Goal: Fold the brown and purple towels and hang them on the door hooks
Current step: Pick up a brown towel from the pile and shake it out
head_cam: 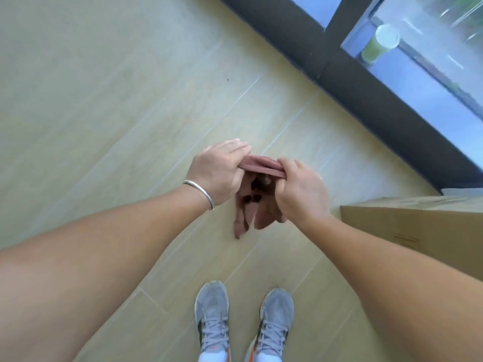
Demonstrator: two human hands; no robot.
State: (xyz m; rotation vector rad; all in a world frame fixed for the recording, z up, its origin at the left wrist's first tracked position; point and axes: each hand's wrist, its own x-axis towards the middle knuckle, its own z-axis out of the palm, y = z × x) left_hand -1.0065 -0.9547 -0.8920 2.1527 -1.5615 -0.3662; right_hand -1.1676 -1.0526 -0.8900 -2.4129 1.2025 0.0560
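A small brown towel (257, 205) with dark spots hangs in the air in front of me, bunched along its top edge. My left hand (217, 173), with a silver bangle on the wrist, pinches the top edge at its left end. My right hand (300, 189) grips the same edge at its right end, fingers closed around the cloth. The two hands are close together, and the towel's lower part dangles between them above the floor. No purple towel and no door hooks are in view.
I stand on pale wood-look floor tiles (104, 113), my grey sneakers (213, 317) below. A cardboard box (418, 231) stands at my right. A dark window frame (339, 71) runs diagonally at the upper right, with a green cup (380, 45) behind the glass.
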